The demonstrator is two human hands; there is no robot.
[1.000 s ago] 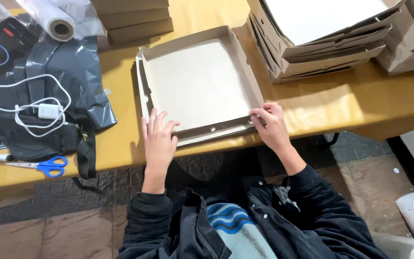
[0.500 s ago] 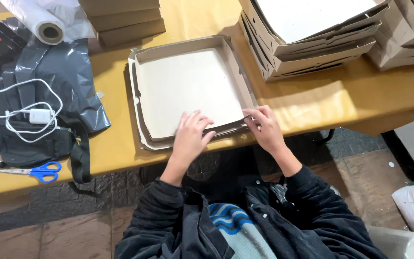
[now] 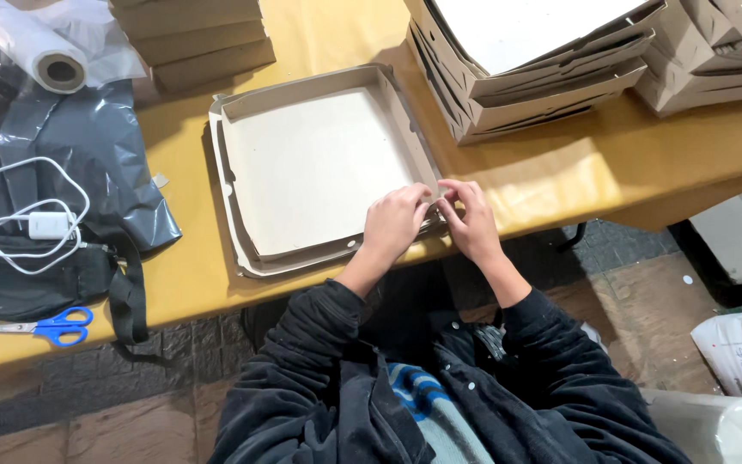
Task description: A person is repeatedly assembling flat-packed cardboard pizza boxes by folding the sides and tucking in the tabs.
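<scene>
An open, flat cardboard box (image 3: 315, 167) with low walls lies on the yellow table (image 3: 551, 167) in front of me. My left hand (image 3: 394, 222) and my right hand (image 3: 471, 219) meet at its near right corner. Both pinch the cardboard flap there, fingertips almost touching each other. The corner itself is hidden under my fingers. My dark sleeves reach up from the bottom of the view.
Stacks of folded boxes (image 3: 530, 64) stand at the back right, flat cardboard piles (image 3: 195, 39) at the back left. A plastic roll (image 3: 32, 47), grey plastic bag (image 3: 88, 155), white charger cable (image 3: 32, 223) and blue scissors (image 3: 49, 325) lie on the left.
My left hand slid right along the box's near edge, from the left side to the right corner beside my right hand. The view shifted slightly.
</scene>
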